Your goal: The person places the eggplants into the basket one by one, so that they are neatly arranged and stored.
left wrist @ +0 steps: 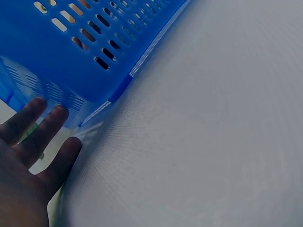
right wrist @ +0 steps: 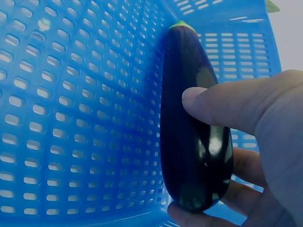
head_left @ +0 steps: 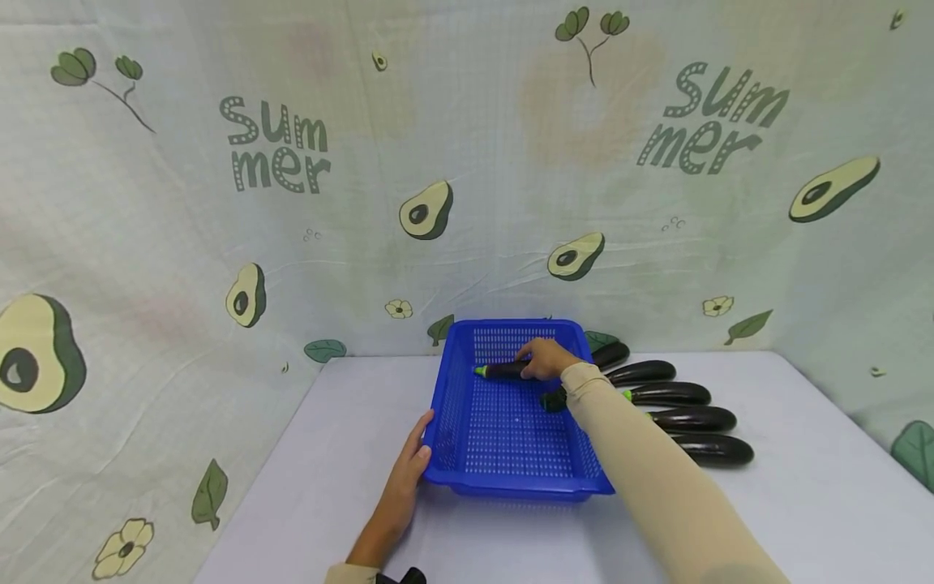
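Note:
In the head view a blue plastic basket [head_left: 516, 442] with slotted walls and floor stands in the middle of the white table. My right hand [head_left: 546, 359] reaches inside it and grips a dark purple eggplant [head_left: 503, 371] close by the far wall. The eggplant lies crosswise, its green stem end pointing left. In the right wrist view my thumb presses on top of the eggplant [right wrist: 182, 142] and the other fingers curl round its far side and thick end. My left hand [head_left: 403, 478] rests against the basket's left side near the front corner, its fingers extended along the outer wall.
Right of the basket, several more eggplants [head_left: 693, 419] lie in a row on the table [head_left: 795, 503], partly hidden by my right sleeve [head_left: 657, 470]. Behind the table hangs a pale cloth [head_left: 481, 122] printed with avocados and leaves. A dark device [head_left: 412, 576] sits at my left wrist.

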Tool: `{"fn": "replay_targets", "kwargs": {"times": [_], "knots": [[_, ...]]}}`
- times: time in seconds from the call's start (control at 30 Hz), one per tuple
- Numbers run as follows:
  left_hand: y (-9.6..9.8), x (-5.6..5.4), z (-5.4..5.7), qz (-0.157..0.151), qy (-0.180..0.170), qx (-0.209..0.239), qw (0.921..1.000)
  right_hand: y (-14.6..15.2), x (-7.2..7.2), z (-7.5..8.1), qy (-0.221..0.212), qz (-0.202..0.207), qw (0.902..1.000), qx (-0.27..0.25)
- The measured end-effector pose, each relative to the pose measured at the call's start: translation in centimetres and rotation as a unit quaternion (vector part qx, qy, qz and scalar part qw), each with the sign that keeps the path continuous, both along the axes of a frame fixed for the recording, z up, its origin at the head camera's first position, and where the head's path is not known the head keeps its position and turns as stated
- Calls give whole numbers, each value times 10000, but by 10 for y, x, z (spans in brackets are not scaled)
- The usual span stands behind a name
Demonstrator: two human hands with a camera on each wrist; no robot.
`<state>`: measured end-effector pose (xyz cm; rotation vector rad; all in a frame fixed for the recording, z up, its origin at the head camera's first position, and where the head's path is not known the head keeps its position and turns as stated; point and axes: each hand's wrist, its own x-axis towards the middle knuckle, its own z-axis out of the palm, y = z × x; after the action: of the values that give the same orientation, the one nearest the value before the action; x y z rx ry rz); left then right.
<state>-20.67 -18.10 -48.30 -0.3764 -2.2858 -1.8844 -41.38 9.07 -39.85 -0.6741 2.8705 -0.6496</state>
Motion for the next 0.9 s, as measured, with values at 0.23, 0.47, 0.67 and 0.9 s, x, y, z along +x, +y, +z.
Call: {"fn": "replay_targets", "kwargs": {"times": [0.23,0.47,0.67,0.9], "knots": [[0,1,-2,-86,40,29,10000,-2,-1,-2,-215,-119,9996,109],[-3,2,0,-122,64,105,9999,-10,-7,-4,-153,-180,9994,265],[-2,3,1,-70,19,101,9999,-11,-3,0,-225,-308,9982,464],[0,0,1,-143,134,130,9997,-8,-8,0,-57,-278,9990,359]]}}
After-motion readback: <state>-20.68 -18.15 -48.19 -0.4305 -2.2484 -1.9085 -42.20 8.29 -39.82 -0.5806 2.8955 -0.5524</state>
